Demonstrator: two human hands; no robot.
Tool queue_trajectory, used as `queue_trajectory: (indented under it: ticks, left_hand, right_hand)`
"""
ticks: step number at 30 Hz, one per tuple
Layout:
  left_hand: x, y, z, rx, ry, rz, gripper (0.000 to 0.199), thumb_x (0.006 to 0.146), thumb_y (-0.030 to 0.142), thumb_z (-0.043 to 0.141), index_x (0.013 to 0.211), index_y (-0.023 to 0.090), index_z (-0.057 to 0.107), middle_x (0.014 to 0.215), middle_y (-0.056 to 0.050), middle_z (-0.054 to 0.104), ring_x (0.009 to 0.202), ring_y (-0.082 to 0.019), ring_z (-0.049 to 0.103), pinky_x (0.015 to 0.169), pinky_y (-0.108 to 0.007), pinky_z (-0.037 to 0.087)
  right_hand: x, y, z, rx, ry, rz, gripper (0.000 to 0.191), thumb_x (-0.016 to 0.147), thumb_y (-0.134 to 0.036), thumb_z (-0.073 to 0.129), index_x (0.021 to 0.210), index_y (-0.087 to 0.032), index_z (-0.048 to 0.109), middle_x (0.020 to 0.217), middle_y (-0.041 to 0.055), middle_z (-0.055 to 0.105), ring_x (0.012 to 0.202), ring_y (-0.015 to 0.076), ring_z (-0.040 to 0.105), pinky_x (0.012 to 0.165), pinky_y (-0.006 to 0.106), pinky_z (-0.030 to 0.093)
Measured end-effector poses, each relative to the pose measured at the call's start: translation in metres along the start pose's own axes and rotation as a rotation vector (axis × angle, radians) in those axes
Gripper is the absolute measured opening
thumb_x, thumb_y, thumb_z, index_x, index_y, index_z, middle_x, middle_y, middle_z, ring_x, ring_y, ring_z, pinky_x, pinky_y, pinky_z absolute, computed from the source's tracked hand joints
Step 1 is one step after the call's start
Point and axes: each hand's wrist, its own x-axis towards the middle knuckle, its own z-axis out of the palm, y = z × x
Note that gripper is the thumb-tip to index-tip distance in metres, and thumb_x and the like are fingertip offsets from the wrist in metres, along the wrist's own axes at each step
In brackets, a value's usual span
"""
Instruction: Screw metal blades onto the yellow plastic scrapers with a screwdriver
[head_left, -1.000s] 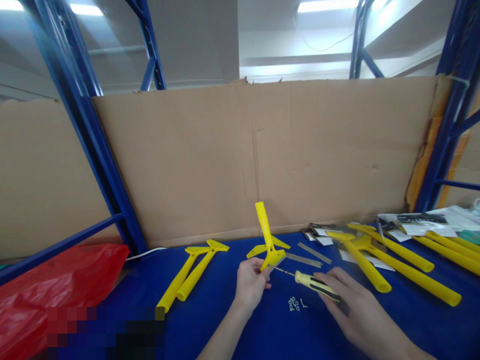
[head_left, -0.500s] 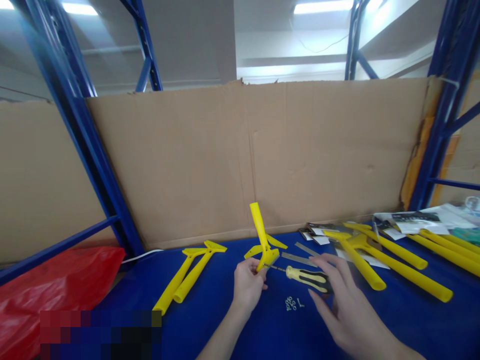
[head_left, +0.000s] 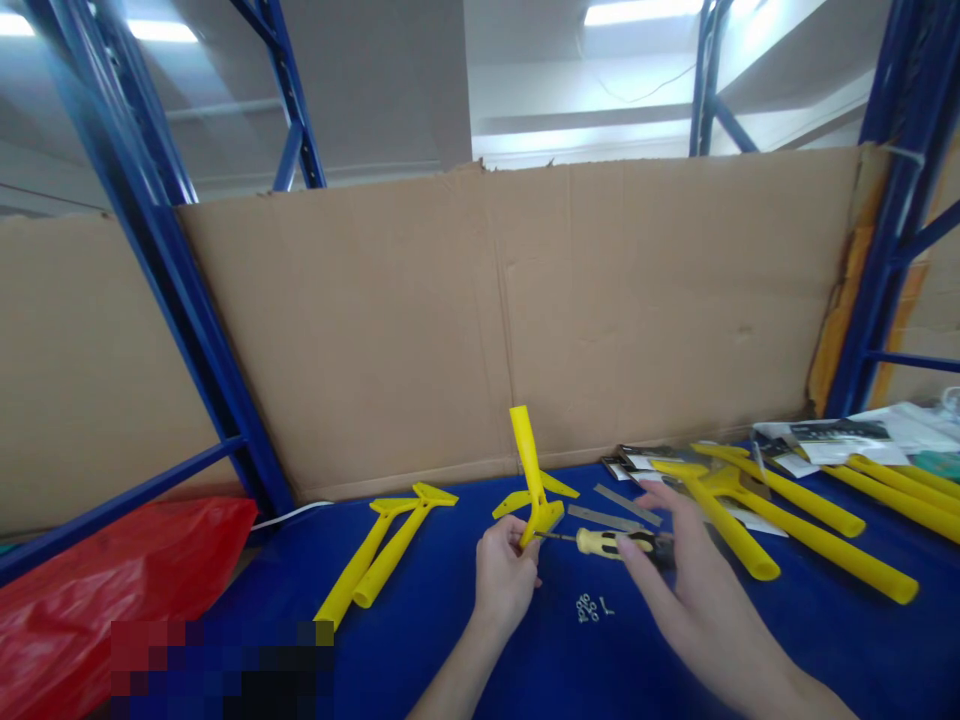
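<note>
A yellow plastic handle (head_left: 528, 455) stands tilted up from the blue surface, its forked lower end pinched by my left hand (head_left: 506, 572). The tip of a yellow-and-black screwdriver (head_left: 600, 543) meets that lower end. My right hand (head_left: 690, 580) is around the screwdriver's rear end, thumb on one side and fingers on the other. Flat metal strips (head_left: 606, 518) lie behind the screwdriver. In front of it is a small group of screws and nuts (head_left: 589, 608). Another yellow piece (head_left: 555, 484) lies behind the held handle.
Two yellow handles (head_left: 397, 550) lie at the left, near a red plastic bag (head_left: 135, 590). More yellow handles (head_left: 817, 540) and packets (head_left: 840, 440) are at the right. A cardboard wall (head_left: 375, 330) rises behind the blue table (head_left: 420, 660).
My right hand has closed in on the screwdriver's rear end, and the screwdriver's handle has swung up to lie nearly level. The view has shifted slightly.
</note>
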Motion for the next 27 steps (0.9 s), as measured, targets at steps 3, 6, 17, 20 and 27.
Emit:
queue_trajectory:
  ticks: [3, 6, 17, 20, 27]
  left_hand:
    - [0.0, 0.001, 0.0, -0.03, 0.016, -0.03, 0.017, 0.065, 0.021, 0.074, 0.065, 0.015, 0.058, 0.05, 0.007, 0.052, 0.04, -0.007, 0.051, 0.035, -0.016, 0.044]
    - [-0.001, 0.004, 0.0, -0.042, 0.019, -0.042, 0.015, 0.065, 0.015, 0.072, 0.065, 0.015, 0.057, 0.05, 0.007, 0.05, 0.039, -0.007, 0.049, 0.033, -0.016, 0.043]
    - [0.001, 0.005, -0.002, -0.013, 0.108, -0.089, 0.016, 0.067, 0.016, 0.072, 0.065, 0.016, 0.055, 0.052, 0.006, 0.054, 0.039, -0.008, 0.052, 0.035, -0.018, 0.044]
    - [0.001, 0.002, -0.002, 0.017, 0.091, -0.068, 0.015, 0.068, 0.017, 0.07, 0.066, 0.016, 0.055, 0.052, 0.006, 0.053, 0.038, -0.009, 0.052, 0.036, -0.02, 0.045]
    - [0.001, -0.003, -0.002, 0.073, 0.074, -0.031, 0.013, 0.071, 0.017, 0.066, 0.067, 0.018, 0.054, 0.053, 0.006, 0.052, 0.039, -0.009, 0.053, 0.036, -0.019, 0.045]
  right_hand:
    - [0.002, 0.003, 0.0, 0.02, 0.0, 0.002, 0.041, 0.088, -0.038, 0.045, 0.125, -0.021, 0.038, 0.111, 0.0126, 0.061, 0.091, 0.0231, 0.067, 0.072, 0.033, 0.057]
    - [0.002, 0.006, 0.001, 0.041, -0.074, 0.065, 0.027, 0.091, -0.036, 0.038, 0.113, -0.022, 0.045, 0.088, 0.0059, 0.066, 0.076, 0.0206, 0.068, 0.068, 0.032, 0.056]
    - [-0.01, 0.006, 0.005, 0.007, -0.089, 0.069, 0.04, 0.091, -0.037, 0.038, 0.128, -0.021, 0.034, 0.107, 0.011, 0.061, 0.089, 0.0222, 0.068, 0.074, 0.035, 0.057]
    - [-0.011, 0.006, 0.006, 0.049, -0.077, 0.033, 0.036, 0.091, -0.034, 0.039, 0.125, -0.023, 0.036, 0.108, 0.0103, 0.06, 0.095, 0.0219, 0.066, 0.078, 0.034, 0.056]
    - [-0.007, 0.008, 0.007, 0.059, -0.004, 0.054, 0.042, 0.089, -0.037, 0.043, 0.128, -0.024, 0.035, 0.112, 0.0114, 0.059, 0.094, 0.0229, 0.066, 0.078, 0.037, 0.056]
